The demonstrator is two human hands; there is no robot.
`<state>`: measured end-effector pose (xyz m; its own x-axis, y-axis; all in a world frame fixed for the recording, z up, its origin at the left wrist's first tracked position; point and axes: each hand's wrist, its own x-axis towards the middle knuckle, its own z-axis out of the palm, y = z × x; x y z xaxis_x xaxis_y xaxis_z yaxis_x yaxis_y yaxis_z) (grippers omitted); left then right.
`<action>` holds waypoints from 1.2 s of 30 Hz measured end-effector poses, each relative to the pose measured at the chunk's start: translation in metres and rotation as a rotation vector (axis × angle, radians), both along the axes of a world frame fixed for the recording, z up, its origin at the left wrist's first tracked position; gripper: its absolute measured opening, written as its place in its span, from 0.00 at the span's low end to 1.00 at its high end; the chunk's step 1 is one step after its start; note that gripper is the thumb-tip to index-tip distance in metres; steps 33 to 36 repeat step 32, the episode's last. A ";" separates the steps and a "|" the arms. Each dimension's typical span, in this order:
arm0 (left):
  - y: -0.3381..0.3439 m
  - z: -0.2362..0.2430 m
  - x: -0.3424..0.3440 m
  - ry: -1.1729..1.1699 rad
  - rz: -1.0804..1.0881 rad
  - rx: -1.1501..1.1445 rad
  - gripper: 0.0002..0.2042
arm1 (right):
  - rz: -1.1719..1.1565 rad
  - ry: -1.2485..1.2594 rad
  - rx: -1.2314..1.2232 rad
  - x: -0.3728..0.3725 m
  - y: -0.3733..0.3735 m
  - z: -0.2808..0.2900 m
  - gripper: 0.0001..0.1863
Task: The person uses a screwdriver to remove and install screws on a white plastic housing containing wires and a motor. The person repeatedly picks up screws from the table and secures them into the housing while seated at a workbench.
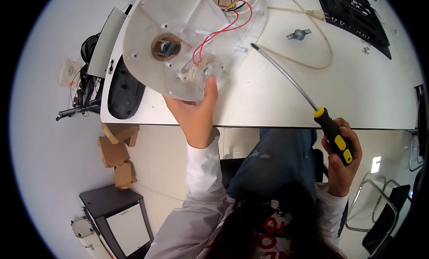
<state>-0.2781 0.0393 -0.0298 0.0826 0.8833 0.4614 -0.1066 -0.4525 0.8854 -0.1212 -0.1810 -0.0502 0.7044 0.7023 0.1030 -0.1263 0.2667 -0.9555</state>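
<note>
My left hand (196,113) grips the near rim of a white plastic appliance housing (147,17), with the thumb on a clear round part (208,70) mounted inside it. Two red wires (219,31) run from that part toward the housing's far side. A brown ring with a dark centre (166,47) sits in the housing, left of the wires. In my right hand (342,158) is a long screwdriver (328,127) with a black and yellow handle. Its shaft points up and left, and the tip is near the housing's right edge, apart from my left hand.
A beige power cord with a plug (315,14) loops over the white table (277,98). A small grey metal part (298,34) lies inside the loop. At the far right is a black tray (357,19) with screws. An oval black cover (126,89) rests left of the housing.
</note>
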 end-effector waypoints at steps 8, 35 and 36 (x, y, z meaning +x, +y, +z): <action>-0.002 0.002 -0.005 0.149 0.041 -0.040 0.21 | -0.242 -0.098 0.112 0.004 0.015 -0.011 0.32; -0.001 -0.004 -0.001 0.108 0.115 0.041 0.21 | 0.022 -0.213 0.211 0.009 0.016 -0.025 0.30; -0.001 -0.004 -0.001 0.108 0.115 0.041 0.21 | 0.022 -0.213 0.211 0.009 0.016 -0.025 0.30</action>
